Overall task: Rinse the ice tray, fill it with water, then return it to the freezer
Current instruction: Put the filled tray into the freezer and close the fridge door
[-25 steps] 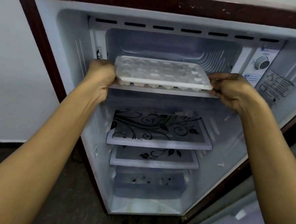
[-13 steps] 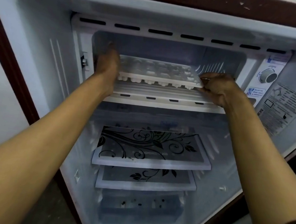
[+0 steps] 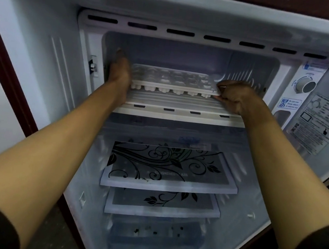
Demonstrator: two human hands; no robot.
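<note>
We find the ice tray [image 3: 170,81] lying level inside the freezer compartment [image 3: 189,54], near its front edge; our left hand [image 3: 120,71] lies flat against the tray's left end, fingers straight; our right hand [image 3: 233,95] pinches the tray's front right corner; the thermostat dial [image 3: 305,85] sits at right.

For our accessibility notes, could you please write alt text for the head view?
Two hands slide a white ice tray into the freezer compartment of an open fridge, left hand flat against one end, right hand pinching the other. Patterned glass shelves sit below.
</note>
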